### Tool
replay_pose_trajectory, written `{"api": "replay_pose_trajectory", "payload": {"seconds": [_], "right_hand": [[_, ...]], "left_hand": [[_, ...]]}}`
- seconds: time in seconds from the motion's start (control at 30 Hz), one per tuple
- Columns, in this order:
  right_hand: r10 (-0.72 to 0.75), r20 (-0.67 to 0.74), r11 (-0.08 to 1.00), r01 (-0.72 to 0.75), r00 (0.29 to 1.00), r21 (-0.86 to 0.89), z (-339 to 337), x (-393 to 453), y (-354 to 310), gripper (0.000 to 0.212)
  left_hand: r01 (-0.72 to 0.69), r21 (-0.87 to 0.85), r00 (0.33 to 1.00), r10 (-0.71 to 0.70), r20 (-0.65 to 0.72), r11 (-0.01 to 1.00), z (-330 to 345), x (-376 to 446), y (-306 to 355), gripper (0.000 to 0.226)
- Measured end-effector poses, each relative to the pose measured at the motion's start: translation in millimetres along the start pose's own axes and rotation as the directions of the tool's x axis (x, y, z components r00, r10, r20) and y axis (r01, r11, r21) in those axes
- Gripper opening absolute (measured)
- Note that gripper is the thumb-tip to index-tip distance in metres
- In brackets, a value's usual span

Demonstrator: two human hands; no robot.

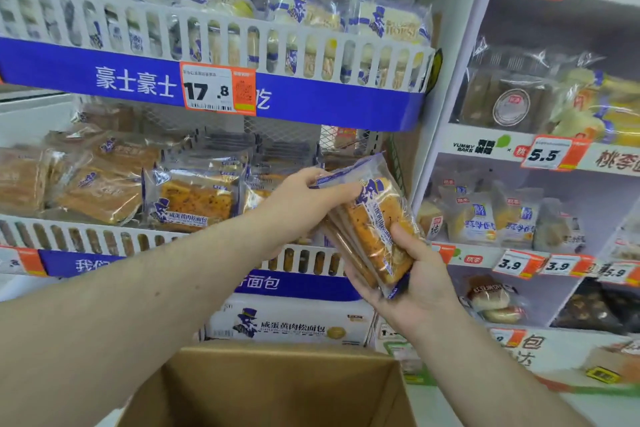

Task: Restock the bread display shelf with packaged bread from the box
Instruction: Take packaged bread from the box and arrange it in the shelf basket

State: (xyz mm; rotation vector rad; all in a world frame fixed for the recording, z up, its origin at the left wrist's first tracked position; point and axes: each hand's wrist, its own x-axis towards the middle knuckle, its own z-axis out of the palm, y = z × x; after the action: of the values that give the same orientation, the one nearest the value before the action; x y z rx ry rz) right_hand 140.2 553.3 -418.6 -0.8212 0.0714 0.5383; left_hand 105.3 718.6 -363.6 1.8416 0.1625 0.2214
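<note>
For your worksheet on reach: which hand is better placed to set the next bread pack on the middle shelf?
Probably the left hand: it pinches the top edge of the bread packs, nearest the middle shelf. The right hand supports them from below.

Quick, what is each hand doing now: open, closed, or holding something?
Left hand: holding the top of the bread packs.
Right hand: holding the same packs from below.
</note>
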Motion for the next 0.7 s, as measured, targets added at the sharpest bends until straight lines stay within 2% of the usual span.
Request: {"api": "replay_pose_trajectory", "payload": {"seconds": [0.1, 0.13, 0.2, 0.23, 0.3, 0.37, 0.4, 0.5, 0.7], "right_hand": [[-0.11, -0.085, 0.987, 0.099, 0.99, -0.124, 9, 25, -20, 0.042], [-0.179, -0.127, 0.97, 0.154, 0.976, -0.185, 9, 37, -27, 0.042], [-0.359, -0.202, 0.91, 0.294, 0.911, -0.292, 11, 59, -40, 0.055], [-0.462, -0.231, 0.853, 0.357, 0.856, -0.381, 10, 69, -44, 0.063], [-0.653, -0.199, 0.651, 0.408, 0.73, -0.64, 9, 80, -52, 0.069], [-0.767, -0.094, 0.412, 0.375, 0.634, -0.83, 11, 85, -59, 0.065], [-0.79, -0.029, 0.314, 0.365, 0.612, -0.877, 10, 89, -61, 0.066], [-0.781, 0.143, 0.091, 0.337, 0.609, -0.937, 10, 112, -62, 0.071], [-0.714, 0.29, -0.129, 0.287, 0.638, -0.949, 14, 165, -59, 0.065]], "left_hand": [[-0.014, 0.135, 0.998, 0.022, -0.062, 0.991, 2, 31, 1, 0.055], [-0.032, 0.225, 0.993, 0.057, -0.103, 0.974, 2, 42, -2, 0.063], [-0.065, 0.444, 0.97, 0.16, -0.18, 0.893, -3, 60, -10, 0.07], [-0.073, 0.57, 0.957, 0.219, -0.191, 0.818, -5, 67, -15, 0.07], [-0.068, 0.803, 0.948, 0.29, -0.134, 0.592, -9, 79, -26, 0.066], [-0.06, 0.926, 0.961, 0.272, -0.047, 0.373, -10, 90, -35, 0.069], [-0.055, 0.946, 0.97, 0.241, -0.024, 0.318, -11, 95, -39, 0.072], [-0.051, 0.961, 0.987, 0.158, 0.008, 0.272, -14, 108, -48, 0.079], [-0.036, 0.954, 0.992, 0.128, -0.002, 0.296, -14, 116, -54, 0.081]]}}
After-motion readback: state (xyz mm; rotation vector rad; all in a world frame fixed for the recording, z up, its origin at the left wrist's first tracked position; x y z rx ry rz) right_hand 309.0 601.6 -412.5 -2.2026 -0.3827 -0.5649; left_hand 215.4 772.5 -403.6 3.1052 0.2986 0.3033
